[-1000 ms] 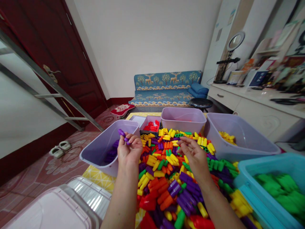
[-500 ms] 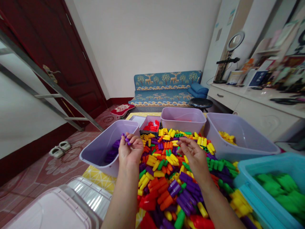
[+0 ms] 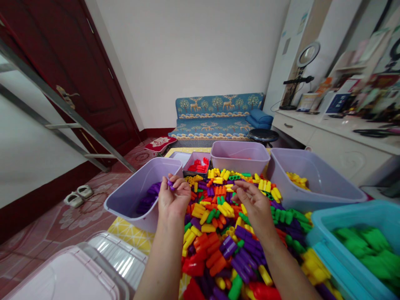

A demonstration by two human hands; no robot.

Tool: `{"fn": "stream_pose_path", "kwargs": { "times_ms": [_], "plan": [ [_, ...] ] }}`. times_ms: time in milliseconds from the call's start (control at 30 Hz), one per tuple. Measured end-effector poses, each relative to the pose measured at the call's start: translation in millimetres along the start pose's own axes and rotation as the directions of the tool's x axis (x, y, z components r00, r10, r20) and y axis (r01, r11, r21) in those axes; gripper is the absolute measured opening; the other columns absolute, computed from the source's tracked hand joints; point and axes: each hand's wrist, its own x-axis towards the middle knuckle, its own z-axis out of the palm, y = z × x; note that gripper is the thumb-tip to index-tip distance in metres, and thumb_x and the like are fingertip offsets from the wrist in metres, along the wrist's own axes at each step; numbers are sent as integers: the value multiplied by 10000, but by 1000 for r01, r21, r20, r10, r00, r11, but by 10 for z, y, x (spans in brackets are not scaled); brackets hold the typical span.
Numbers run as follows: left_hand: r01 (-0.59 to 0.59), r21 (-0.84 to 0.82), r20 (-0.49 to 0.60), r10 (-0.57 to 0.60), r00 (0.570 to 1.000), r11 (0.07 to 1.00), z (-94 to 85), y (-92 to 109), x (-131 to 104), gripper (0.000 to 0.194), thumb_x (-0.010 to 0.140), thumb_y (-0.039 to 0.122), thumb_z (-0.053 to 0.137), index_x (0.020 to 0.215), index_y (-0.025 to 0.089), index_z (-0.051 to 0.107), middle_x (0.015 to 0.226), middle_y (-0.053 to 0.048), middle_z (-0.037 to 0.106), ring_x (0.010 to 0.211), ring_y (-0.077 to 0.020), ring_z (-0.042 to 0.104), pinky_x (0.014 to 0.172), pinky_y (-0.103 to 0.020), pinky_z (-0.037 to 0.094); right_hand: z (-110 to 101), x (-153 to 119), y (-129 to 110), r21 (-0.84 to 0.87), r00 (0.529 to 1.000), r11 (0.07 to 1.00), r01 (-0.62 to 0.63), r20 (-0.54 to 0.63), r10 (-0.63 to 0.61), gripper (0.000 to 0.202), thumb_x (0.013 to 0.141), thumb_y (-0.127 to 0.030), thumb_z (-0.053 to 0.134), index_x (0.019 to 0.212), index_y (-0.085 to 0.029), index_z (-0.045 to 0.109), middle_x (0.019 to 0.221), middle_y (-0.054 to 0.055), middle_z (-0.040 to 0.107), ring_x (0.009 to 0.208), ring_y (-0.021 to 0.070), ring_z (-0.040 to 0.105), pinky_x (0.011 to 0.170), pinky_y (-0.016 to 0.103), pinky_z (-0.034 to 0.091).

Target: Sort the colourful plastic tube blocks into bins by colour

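My left hand [image 3: 174,198] is closed round a small purple plastic building block [image 3: 171,184], of which only the knobbed end shows between the fingers. It is beside the right rim of a lilac bin [image 3: 125,214] with purple blocks [image 3: 149,199] inside. My right hand [image 3: 252,202] hovers over a heap of mixed blocks [image 3: 215,214] in yellow, red, orange, green and purple. Its fingers are slightly bent and apart, and I see nothing held in them. Yellow blocks [image 3: 227,209] lie in the heap between the two hands.
Around the heap stand a small tray [image 3: 190,171] with red blocks, a lilac bin [image 3: 240,160] at the back, another [image 3: 325,196] with yellow blocks, and a turquoise bin [image 3: 328,233] with green ones. Clear plastic lids [image 3: 117,254] lie at front left.
My left hand has shifted slightly right, away from the lilac bin, and less of the purple block shows between its fingers. My right hand has barely moved.
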Motion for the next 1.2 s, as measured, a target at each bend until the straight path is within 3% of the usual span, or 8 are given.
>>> {"fn": "stream_pose_path", "kwargs": {
  "times_ms": [233,367,467,600,867,933,1033,1200],
  "plan": [
    [82,20,-107,-80,991,996,46,-53,-20,290,963,250,280,797,130,486,609,17,480,426,-42,406,388,-140,342,-4,2,-3,-11,1000,1000,-25,-6,25,389,772,-494,624,1014,-190,619,699,26,662,684,172,637,657,294,522],
    [49,59,-185,-37,982,997,153,-15,-56,255,897,156,287,1069,88,463,876,-114,574,740,-153,618,541,-259,552,-8,21,24,-34,999,998,-44,-8,44,401,757,-504,630,996,-181,627,847,60,682,669,165,641,637,294,524],
    [-143,68,-100,150,984,987,213,88,-108,386,847,186,359,1219,86,361,1054,-156,566,992,-208,621,771,-360,586,-16,28,44,-42,999,998,-50,0,50,402,766,-495,623,1012,-177,623,916,72,680,666,156,641,637,286,523],
    [-438,143,-15,444,896,888,210,288,-166,501,859,313,330,1300,76,305,1222,-187,521,1148,-196,566,902,-284,537,-12,19,45,-48,999,998,-43,1,44,401,781,-488,607,1029,-172,612,922,72,676,668,152,640,636,279,520],
    [-209,458,157,153,976,864,132,196,-66,443,862,252,368,1260,89,471,1091,-138,657,987,-159,650,808,-251,546,-63,41,21,-263,997,965,-12,70,31,310,800,-429,572,973,-179,632,925,66,686,735,180,663,685,301,521],
    [-192,678,201,73,977,709,108,72,-54,409,841,314,479,1208,144,539,1002,-95,691,868,-156,674,733,-242,544,-118,64,39,-416,993,909,32,117,19,258,794,-376,573,947,-183,650,922,67,695,796,196,663,722,312,515],
    [-279,931,311,-110,944,236,7,-88,-55,435,778,359,613,1157,146,598,985,-103,704,895,-199,663,759,-271,520,-210,87,95,-608,979,791,70,195,64,256,761,-296,591,986,-197,663,928,62,705,817,207,660,755,333,508],
    [-437,801,214,-486,847,-409,-332,-213,8,640,646,420,729,1236,220,583,1242,-108,612,1137,-304,560,968,-400,425,-252,50,172,-774,945,619,136,289,154,503,700,-282,644,1192,-192,599,1153,98,655,993,264,625,894,405,461]
  ]
}}
